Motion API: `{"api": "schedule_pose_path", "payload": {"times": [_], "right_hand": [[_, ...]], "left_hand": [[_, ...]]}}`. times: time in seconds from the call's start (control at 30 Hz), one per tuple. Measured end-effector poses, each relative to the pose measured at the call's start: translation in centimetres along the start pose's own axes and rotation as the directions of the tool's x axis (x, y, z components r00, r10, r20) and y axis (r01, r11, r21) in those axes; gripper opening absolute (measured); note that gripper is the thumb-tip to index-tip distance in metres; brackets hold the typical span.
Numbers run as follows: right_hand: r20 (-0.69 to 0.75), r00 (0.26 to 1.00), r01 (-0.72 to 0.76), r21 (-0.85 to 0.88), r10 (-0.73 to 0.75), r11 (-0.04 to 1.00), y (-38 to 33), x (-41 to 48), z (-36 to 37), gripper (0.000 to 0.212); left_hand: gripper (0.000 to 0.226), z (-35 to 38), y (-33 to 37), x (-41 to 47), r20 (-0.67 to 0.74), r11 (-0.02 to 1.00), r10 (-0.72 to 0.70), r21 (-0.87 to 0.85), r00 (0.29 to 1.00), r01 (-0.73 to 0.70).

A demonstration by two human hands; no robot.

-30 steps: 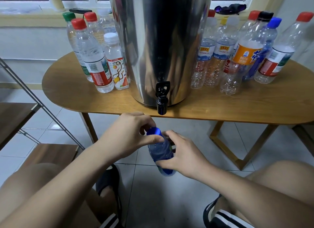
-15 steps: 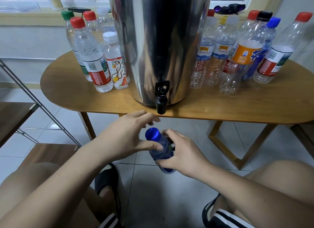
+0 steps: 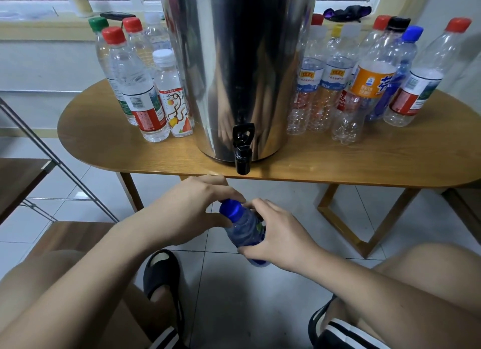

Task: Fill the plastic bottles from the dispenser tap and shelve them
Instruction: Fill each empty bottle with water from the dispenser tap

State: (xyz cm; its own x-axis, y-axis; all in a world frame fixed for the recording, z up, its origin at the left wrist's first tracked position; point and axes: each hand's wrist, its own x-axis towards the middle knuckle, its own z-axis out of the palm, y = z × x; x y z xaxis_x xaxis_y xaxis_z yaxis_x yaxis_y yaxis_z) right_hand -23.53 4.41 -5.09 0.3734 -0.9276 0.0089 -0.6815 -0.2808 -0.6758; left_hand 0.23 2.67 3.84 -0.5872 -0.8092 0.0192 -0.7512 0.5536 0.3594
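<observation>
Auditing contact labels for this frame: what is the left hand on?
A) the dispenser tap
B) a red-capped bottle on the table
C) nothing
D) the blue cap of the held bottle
D: the left hand pinches the blue cap of the blue bottle, while the right hand holds the bottle's body, below the tap and clear of it.

The dispenser (image 3: 242, 62) runs off the top edge, so its upper part is out of frame. The right hand (image 3: 278, 234) covers much of the blue bottle (image 3: 243, 229), and the left hand (image 3: 190, 213) has fingers over part of the cap (image 3: 230, 209). The shelf rack (image 3: 23, 177) gets chopped by the left edge. The print on the orange label (image 3: 372, 80) is too small to read. No clue what the dark thing on the far sill (image 3: 348, 11) is.
</observation>
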Motion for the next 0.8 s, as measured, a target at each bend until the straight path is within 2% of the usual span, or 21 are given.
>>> {"api": "schedule_pose_path", "payload": {"times": [0.07,0.17,0.27,0.4,0.53,0.8], "right_hand": [[0.008,1.000,-0.004,-0.004,0.004,1.000,0.0,0.0,0.0,0.075],[0.002,1.000,-0.004,0.001,0.004,1.000,-0.1,0.0,-0.1,0.073],[-0.013,1.000,-0.002,-0.006,0.002,1.000,-0.4,0.0,-0.1,0.074],[-0.005,1.000,-0.007,-0.021,0.007,1.000,-0.5,0.1,-0.1,0.074],[0.001,1.000,-0.011,-0.049,0.011,0.999,-0.6,0.1,0.0,0.076],[-0.041,0.999,-0.022,-0.028,0.021,0.999,-1.0,0.0,-0.7,0.075]], "left_hand": [[0.048,0.1,-0.2,0.0,-0.003,1.000,0.006,-0.014,1.000,-0.006],[0.057,0.0,0.2,0.0,-0.010,0.997,-0.080,-0.014,0.997,0.080],[0.065,0.1,0.7,0.1,-0.056,0.989,-0.130,0.057,0.990,0.133],[0.049,0.2,1.5,0.2,-0.079,0.980,-0.165,0.098,0.983,0.173],[0.035,0.1,1.8,0.2,-0.074,0.990,-0.118,0.075,0.990,0.123],[0.036,0.3,2.1,0.3,-0.101,0.996,-0.023,0.084,0.995,0.031]]}}
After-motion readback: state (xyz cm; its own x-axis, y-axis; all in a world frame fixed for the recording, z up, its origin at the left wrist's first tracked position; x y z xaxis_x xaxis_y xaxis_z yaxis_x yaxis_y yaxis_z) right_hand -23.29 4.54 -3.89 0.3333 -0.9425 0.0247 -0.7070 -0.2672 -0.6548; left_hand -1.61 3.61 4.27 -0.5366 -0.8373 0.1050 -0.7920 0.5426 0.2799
